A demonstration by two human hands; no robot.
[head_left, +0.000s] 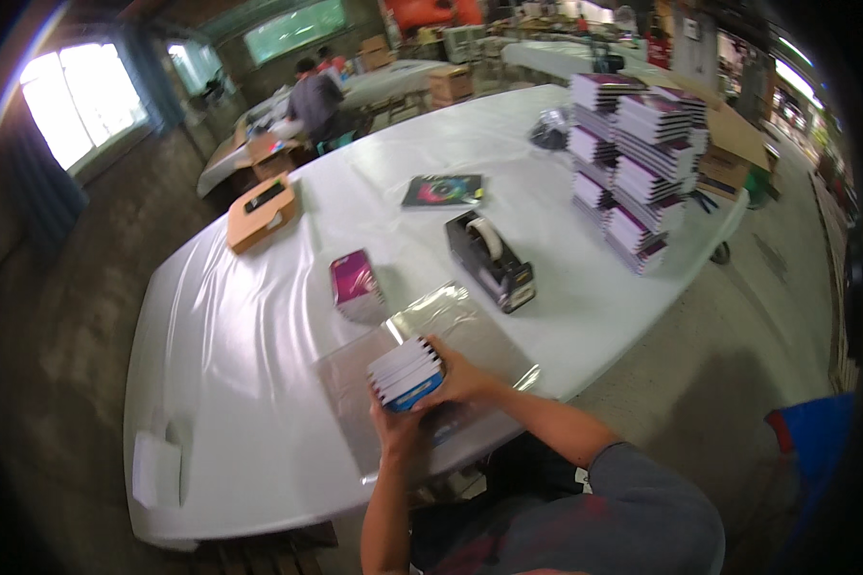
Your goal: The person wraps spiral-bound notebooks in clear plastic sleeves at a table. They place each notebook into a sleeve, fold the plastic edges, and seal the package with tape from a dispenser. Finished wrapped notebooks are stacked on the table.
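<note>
Between my two hands is a small stack of spiral-bound notebooks [403, 367], their white page edges facing up and a blue cover on the near side. My left hand [396, 429] grips the stack at its near left corner. Fingers of my right hand [458, 376] wrap its right side, next to the dark binding. Beneath the stack lies a clear plastic sheet [484, 343], spread on the table near its front edge. Just beyond the sheet rests a small pile of magenta-covered notebooks [357, 276].
A black tape dispenser [489, 261] and a dark notebook with a colourful cover [443, 190] lie farther back on the white-covered table [230, 402]. Tall notebook stacks [642, 172] stand at the right. A cardboard box [262, 216] sits far left; people [314, 101] are beyond.
</note>
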